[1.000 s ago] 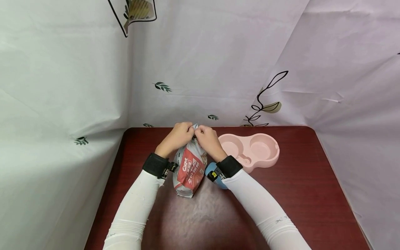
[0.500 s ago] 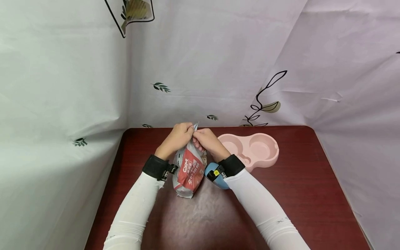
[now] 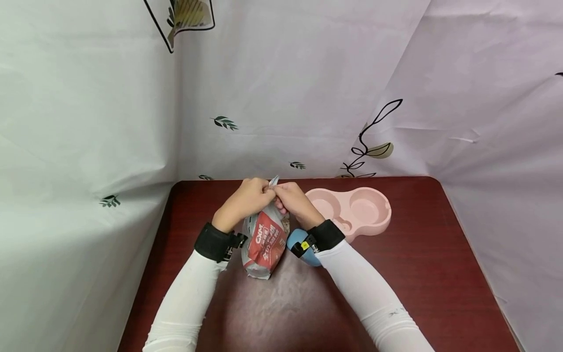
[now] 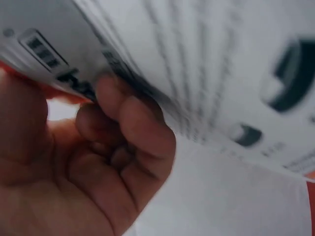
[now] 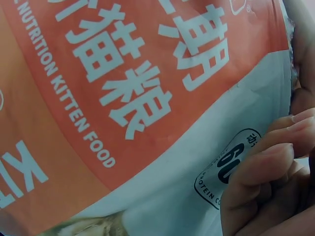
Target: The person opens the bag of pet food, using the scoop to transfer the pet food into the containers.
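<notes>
The left hand point(image 3: 248, 198) and the right hand point(image 3: 293, 199) are both pinching the top edge of the bag of kitten food point(image 3: 265, 242), close beside each other, with a small tip of the bag showing above the fingers. The body of the bag is below this grip, between the two forearms, and its bottom end points to the person; from the head view I cannot tell if it stands or leans on the dark red table point(image 3: 418, 274). In the left wrist view, the fingers are curled at the creased upper part of the bag. In the right wrist view, the curled fingers are at the bag's edge, next to its orange printed front. A blue rounded object point(image 3: 313, 259) is near the right wrist, and the pink two-bowl tray point(image 3: 374, 228) is behind it, to the right
</notes>
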Demonstrator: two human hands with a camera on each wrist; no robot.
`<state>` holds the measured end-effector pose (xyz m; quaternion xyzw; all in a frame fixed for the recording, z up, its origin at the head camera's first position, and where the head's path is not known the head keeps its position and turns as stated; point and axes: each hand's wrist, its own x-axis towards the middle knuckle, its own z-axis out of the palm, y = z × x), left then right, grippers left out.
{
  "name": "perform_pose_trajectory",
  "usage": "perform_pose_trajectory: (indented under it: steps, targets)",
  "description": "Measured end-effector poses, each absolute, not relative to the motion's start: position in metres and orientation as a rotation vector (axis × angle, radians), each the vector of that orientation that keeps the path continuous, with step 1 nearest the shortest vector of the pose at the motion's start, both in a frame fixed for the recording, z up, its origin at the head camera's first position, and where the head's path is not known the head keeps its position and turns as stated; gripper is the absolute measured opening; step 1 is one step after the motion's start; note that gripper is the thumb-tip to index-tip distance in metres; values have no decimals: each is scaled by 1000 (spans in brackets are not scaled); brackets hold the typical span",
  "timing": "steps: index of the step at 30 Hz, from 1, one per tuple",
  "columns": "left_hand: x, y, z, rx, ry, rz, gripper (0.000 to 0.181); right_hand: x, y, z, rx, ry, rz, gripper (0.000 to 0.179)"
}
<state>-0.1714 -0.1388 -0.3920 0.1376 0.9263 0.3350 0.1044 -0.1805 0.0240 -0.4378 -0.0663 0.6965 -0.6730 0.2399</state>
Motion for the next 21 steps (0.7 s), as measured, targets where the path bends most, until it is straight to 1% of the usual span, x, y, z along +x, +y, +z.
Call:
perform_pose_trajectory:
  steps: [4, 11, 21]
  targets:
    - [-170, -136, -391, 410, 2738, 982, 30, -178, 25, -439, -175, 1834, -1851, 49]
    - [-169, -140, -392, 419, 2682, 1063, 30, -177, 27, -437, -157, 1626, -1900, 41]
    - [-169, -142, -400, 408, 2679, 1116, 25, -179, 24, -441, -203, 1780, -1836, 37]
